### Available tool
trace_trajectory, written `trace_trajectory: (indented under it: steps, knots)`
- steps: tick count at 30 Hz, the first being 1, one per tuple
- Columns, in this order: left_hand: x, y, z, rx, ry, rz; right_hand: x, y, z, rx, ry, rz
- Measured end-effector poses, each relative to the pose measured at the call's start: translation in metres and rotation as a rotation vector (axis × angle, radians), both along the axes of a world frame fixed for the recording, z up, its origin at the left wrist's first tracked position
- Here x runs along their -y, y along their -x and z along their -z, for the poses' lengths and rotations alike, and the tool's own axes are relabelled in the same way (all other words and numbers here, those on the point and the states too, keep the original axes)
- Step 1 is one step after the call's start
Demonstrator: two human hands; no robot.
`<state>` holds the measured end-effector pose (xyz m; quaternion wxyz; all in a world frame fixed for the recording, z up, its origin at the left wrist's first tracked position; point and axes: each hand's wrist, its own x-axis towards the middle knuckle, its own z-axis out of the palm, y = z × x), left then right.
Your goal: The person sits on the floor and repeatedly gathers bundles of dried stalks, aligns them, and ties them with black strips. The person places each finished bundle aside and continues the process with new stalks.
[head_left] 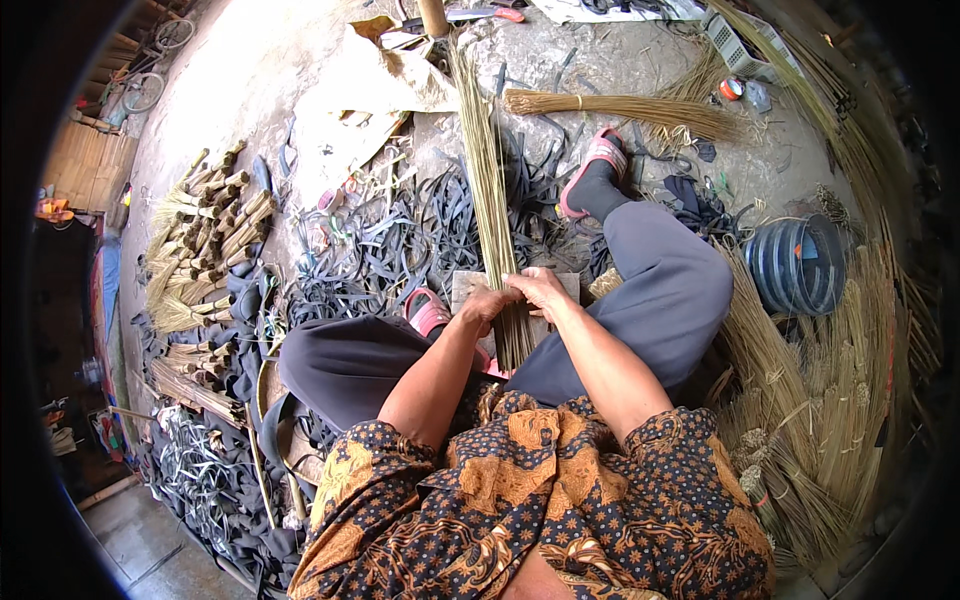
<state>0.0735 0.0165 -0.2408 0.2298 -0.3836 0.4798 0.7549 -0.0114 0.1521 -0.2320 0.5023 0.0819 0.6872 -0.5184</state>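
A long bundle of thin greenish-brown sticks (483, 190) runs away from my lap, its near ends between my thighs. Round its left side, close to the near end, my left hand (487, 305) is closed. My right hand (541, 290) grips the same bundle from the right, its fingertips close to the left hand. Below the hands lies a flat grey block (567, 284), partly covered by the bundle. Whether a tie or strip is between my fingers cannot be made out.
Dark rubber strips (370, 250) litter the floor ahead. Several tied stick bunches (215, 215) are stacked at left. Another long bundle (620, 104) lies beyond my right foot. At right are a dark ribbed bucket (797, 265), loose sticks (840, 420) and a white crate (745, 45).
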Motion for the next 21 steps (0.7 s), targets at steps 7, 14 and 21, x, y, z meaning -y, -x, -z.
trace_trajectory:
  steps: [7, 14, 21]
  knots:
    - [0.002, -0.001, 0.007, -0.02, -0.156, -0.115, 0.003, 0.001, -0.002, 0.071, -0.056, 0.102]
    - [0.006, 0.0, -0.006, 0.041, -0.168, -0.122, 0.001, 0.005, 0.0, 0.204, 0.139, 0.261]
    - [0.01, 0.001, -0.01, 0.078, -0.066, -0.069, 0.001, 0.002, 0.026, 0.035, 0.024, 0.128]
